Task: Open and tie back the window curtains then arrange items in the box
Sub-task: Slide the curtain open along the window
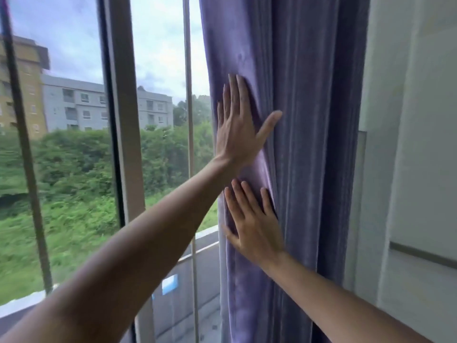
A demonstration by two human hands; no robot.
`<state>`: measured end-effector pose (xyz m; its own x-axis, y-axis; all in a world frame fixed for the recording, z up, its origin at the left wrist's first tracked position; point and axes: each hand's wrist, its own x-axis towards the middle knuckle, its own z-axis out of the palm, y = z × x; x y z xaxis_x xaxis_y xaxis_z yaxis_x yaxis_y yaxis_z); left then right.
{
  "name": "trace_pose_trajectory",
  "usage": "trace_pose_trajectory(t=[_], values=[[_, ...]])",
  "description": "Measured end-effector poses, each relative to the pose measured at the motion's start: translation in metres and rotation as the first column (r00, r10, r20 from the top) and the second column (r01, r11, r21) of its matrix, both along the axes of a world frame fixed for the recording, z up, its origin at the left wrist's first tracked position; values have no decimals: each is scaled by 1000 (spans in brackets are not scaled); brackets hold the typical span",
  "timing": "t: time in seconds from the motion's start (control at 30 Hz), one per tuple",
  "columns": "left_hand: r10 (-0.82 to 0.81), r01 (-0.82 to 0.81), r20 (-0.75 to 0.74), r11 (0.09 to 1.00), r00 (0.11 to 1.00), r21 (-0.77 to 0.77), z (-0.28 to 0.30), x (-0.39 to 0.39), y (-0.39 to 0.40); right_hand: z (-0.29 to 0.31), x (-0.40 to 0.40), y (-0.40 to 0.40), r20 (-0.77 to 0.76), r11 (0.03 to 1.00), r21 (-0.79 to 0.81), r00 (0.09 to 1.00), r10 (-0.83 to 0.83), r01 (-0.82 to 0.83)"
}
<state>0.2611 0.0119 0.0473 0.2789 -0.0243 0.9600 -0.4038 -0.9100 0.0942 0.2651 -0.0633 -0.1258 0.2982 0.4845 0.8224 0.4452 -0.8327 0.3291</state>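
Forearms, both bare, rise from the lower edge toward a gathered purple velvet curtain (296,144) that hangs in vertical folds at the right of the window. The right hand (254,224) lies flat on the curtain's left edge, fingers straight and slightly spread, gripping nothing. Above it, the left hand (237,125) presses the same edge with straight fingers and the thumb stretched out to the right; it too grips nothing. The cloth dents under both palms. Right of the curtain stands a pale grey wall panel (408,169). Left of the curtain, a thin vertical window bar (189,95) and a broad beige window frame post (125,107) divide the glass. Beyond the glass lie a low concrete ledge (205,233), green shrubs (74,169), and a grey apartment block (74,105) under cloudy sky.
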Motion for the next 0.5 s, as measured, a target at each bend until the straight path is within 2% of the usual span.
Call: trace_pose_trajectory(t=[0.13, 0.3, 0.5], values=[[-17, 15, -57, 999, 998, -37, -4, 22, -6, -10, 9, 2, 56, 994, -106, 998, -21, 26], [-103, 106, -88, 994, 991, 22, -2, 40, -6, -19, 24, 10, 91, 971, -238, 996, -5, 26], [-211, 217, -100, 974, 972, 63, 0, 57, -18, -22, 56, -1, 4, 967, -207, 989, -151, 148]])
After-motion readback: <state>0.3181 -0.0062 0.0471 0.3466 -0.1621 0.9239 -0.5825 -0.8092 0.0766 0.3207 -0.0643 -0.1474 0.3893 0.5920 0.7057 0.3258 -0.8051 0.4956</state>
